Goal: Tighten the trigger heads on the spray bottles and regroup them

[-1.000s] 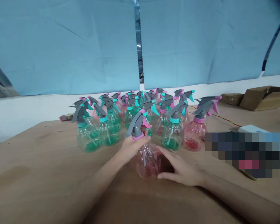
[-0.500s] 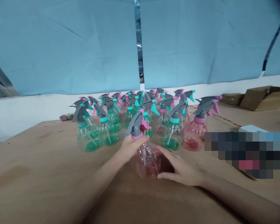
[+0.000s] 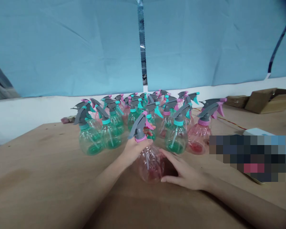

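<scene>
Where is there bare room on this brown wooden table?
The table is barest at left, bordered by the left forearm and the leftmost round translucent green plastic spray bottle. Crowded: beyond the left hand and the pink bottle it holds, where more bottles stand close together. The right is partly pixelated.

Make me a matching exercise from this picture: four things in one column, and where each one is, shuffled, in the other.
Column one
1. Left hand
2. Right hand
3. Large cardboard box
4. Blue sheet

Column two
A. On the table, toward the far right
B. Around the front bottle at its neck
C. Hanging at the back
D. Fingertips at that bottle's round side

Pairs: 1-B, 2-D, 3-A, 4-C
</scene>
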A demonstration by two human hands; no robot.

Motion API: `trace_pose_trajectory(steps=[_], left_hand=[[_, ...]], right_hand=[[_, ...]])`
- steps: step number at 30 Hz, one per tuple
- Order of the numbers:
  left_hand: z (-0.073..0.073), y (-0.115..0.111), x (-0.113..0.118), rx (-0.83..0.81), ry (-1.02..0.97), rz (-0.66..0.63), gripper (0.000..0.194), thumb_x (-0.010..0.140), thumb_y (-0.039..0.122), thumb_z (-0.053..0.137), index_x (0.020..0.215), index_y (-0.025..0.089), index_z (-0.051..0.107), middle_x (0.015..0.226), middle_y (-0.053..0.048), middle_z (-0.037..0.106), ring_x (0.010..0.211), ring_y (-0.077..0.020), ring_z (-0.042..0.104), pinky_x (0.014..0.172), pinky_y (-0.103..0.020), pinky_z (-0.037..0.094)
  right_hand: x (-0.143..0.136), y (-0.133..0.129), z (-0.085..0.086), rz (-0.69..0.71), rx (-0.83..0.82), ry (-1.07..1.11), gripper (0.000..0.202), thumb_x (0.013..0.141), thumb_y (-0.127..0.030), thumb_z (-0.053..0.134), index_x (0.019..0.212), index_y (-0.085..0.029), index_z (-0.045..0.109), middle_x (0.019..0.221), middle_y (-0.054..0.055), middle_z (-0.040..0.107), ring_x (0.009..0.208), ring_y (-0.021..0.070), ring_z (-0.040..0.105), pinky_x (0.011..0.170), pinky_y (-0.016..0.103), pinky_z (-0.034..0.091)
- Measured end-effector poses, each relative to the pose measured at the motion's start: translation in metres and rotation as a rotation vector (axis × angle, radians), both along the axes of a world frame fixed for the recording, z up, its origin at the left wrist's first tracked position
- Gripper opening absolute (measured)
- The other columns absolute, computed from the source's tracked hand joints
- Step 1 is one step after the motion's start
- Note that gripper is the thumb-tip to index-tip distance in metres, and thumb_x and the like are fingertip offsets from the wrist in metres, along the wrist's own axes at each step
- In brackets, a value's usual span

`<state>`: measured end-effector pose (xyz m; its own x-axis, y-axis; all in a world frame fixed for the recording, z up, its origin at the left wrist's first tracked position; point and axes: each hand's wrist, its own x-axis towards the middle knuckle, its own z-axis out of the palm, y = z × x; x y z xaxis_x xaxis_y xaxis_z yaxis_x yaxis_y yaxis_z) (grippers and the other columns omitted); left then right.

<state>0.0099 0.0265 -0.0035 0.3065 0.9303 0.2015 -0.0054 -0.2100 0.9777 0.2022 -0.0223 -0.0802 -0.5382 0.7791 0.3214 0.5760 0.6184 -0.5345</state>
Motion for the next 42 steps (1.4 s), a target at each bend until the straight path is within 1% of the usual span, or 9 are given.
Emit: trace_pose_trajectory(steps=[5,12,15,19,24,31,34,38,42], left_hand=[[0.001,-0.002,0.000,-0.034,0.011,0.013,0.030,0.065,0.027,0.067,0.091,0.015,0.061,0.087,-0.008,0.063,0.083,-0.0223,0.058,0.072,-0.035,0.046],[0.001,0.001,-0.001,-0.009,0.032,-0.015,0.034,0.065,0.027,0.065,0.097,0.016,0.062,0.084,-0.006,0.061,0.076,-0.0191,0.057,0.068,-0.033,0.045],[0.000,0.001,0.000,-0.003,0.026,0.013,0.031,0.065,0.027,0.064,0.094,0.016,0.062,0.080,-0.005,0.060,0.078,-0.0196,0.056,0.071,-0.034,0.045],[0.000,-0.002,0.002,0.048,-0.014,0.039,0.027,0.064,0.025,0.065,0.090,0.017,0.061,0.088,-0.005,0.060,0.084,-0.0194,0.055,0.077,-0.034,0.042],[0.002,-0.005,0.001,0.054,0.035,0.047,0.021,0.066,0.028,0.064,0.082,0.016,0.059,0.080,-0.003,0.057,0.074,-0.0174,0.053,0.073,-0.034,0.042],[0.004,-0.006,0.001,0.094,0.086,-0.011,0.024,0.067,0.027,0.060,0.089,0.017,0.061,0.087,-0.006,0.059,0.083,-0.0209,0.055,0.078,-0.038,0.043],[0.007,-0.006,0.000,0.186,0.158,0.096,0.023,0.067,0.024,0.059,0.089,0.019,0.060,0.091,-0.006,0.060,0.088,-0.0221,0.055,0.081,-0.038,0.042],[0.004,0.007,-0.008,0.364,0.253,0.284,0.034,0.067,0.017,0.056,0.101,0.023,0.056,0.084,0.000,0.058,0.076,-0.0169,0.055,0.075,-0.032,0.043],[0.002,0.024,-0.017,0.380,0.279,0.426,0.034,0.069,0.027,0.062,0.103,0.021,0.055,0.083,-0.001,0.059,0.077,-0.0178,0.056,0.076,-0.032,0.043]], right_hand=[[0.000,0.000,0.001,0.000,-0.002,0.009,0.078,0.082,-0.048,0.055,0.143,-0.022,0.012,0.143,0.013,0.032,0.128,0.0293,0.035,0.102,0.050,0.034],[0.000,0.001,-0.001,-0.003,0.013,0.007,0.079,0.082,-0.046,0.056,0.143,-0.023,0.012,0.144,0.011,0.033,0.128,0.0290,0.035,0.102,0.050,0.034],[0.000,0.000,-0.001,-0.005,0.015,0.009,0.079,0.082,-0.046,0.056,0.143,-0.023,0.012,0.144,0.011,0.031,0.129,0.0290,0.034,0.103,0.050,0.034],[0.000,0.000,0.000,-0.006,0.010,0.005,0.079,0.082,-0.048,0.055,0.143,-0.022,0.013,0.144,0.011,0.031,0.129,0.0288,0.034,0.103,0.049,0.034],[0.000,0.000,0.001,-0.002,0.005,0.010,0.079,0.082,-0.047,0.056,0.143,-0.023,0.013,0.143,0.012,0.033,0.127,0.0290,0.036,0.102,0.050,0.035],[0.001,0.000,-0.001,0.002,-0.008,0.014,0.080,0.081,-0.047,0.057,0.143,-0.025,0.011,0.144,0.011,0.032,0.128,0.0300,0.034,0.102,0.051,0.034],[0.000,-0.001,0.002,0.002,-0.006,0.011,0.073,0.084,-0.045,0.053,0.142,-0.026,0.013,0.144,0.010,0.030,0.130,0.0288,0.032,0.103,0.049,0.034],[-0.002,-0.003,0.007,0.000,-0.008,0.014,0.067,0.087,-0.043,0.049,0.141,-0.027,0.014,0.142,0.009,0.031,0.128,0.0273,0.034,0.102,0.048,0.034],[-0.002,-0.003,0.007,-0.005,-0.031,-0.011,0.066,0.087,-0.044,0.048,0.141,-0.029,0.013,0.141,0.009,0.033,0.128,0.0285,0.033,0.101,0.048,0.035]])
